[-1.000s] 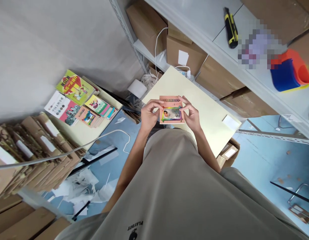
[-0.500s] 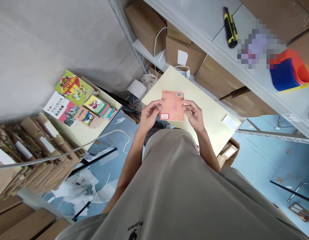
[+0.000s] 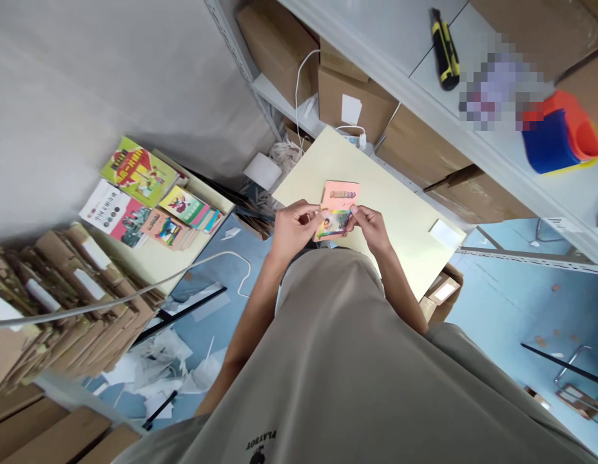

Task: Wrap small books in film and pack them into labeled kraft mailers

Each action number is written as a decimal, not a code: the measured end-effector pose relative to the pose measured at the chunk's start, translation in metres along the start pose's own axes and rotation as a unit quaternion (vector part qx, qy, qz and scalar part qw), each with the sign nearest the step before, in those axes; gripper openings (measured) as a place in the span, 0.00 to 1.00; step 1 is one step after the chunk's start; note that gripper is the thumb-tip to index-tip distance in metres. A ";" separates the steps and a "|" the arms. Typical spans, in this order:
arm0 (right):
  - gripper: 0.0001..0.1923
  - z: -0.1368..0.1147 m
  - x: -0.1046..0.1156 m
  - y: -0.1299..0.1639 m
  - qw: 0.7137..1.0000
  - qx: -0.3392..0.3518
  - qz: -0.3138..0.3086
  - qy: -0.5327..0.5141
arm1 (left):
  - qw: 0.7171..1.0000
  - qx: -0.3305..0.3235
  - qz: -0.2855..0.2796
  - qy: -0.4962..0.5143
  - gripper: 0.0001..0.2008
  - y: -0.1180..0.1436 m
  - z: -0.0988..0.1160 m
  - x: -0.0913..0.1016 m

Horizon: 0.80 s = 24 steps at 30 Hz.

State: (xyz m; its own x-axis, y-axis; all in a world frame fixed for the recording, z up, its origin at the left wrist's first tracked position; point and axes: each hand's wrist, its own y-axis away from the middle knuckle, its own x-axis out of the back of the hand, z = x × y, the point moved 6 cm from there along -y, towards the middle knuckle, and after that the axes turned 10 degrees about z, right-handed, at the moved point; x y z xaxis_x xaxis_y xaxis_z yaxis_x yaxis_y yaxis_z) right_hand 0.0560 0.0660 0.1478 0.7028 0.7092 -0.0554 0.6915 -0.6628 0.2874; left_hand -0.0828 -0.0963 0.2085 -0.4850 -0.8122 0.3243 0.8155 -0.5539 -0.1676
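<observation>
A small pink book (image 3: 341, 195) with a coloured picture on its lower half is held up between my two hands, above the pale yellow table (image 3: 395, 206). My left hand (image 3: 295, 229) pinches its left edge between thumb and fingers. On the opposite side, my right hand (image 3: 370, 227) grips the right edge, its thumb near the picture. The illustrated cover, with large lettering, faces up towards me. A white slip of paper (image 3: 446, 232) lies at the table's right corner.
At left, a side table carries stacked books (image 3: 139, 171) beside folded cardboard (image 3: 81, 283). A grey cable (image 3: 183, 272) crosses the left side. The shelf at upper right bears a yellow-black utility knife (image 3: 444, 51) and a blue-orange tape dispenser (image 3: 560, 135). Paper scraps (image 3: 158, 361) litter the floor.
The pink book has been turned over, from the side with the barcode and red-outlined label to the illustrated cover. Both hands have shifted their grip on its edges.
</observation>
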 end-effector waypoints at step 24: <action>0.40 0.078 0.000 -0.052 0.977 -0.058 0.206 -0.025 | 0.981 0.186 -0.043 -0.017 0.15 -0.039 -0.148 -0.061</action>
State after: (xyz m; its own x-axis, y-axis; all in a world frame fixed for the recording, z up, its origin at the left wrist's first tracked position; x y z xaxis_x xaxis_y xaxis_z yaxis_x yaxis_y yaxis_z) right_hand 0.0331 0.0821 0.0578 0.9262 0.3745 0.0427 0.3273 -0.8552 0.4019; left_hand -0.1320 -0.0524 0.0572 -0.5509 -0.7558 0.3539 0.8343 -0.5090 0.2117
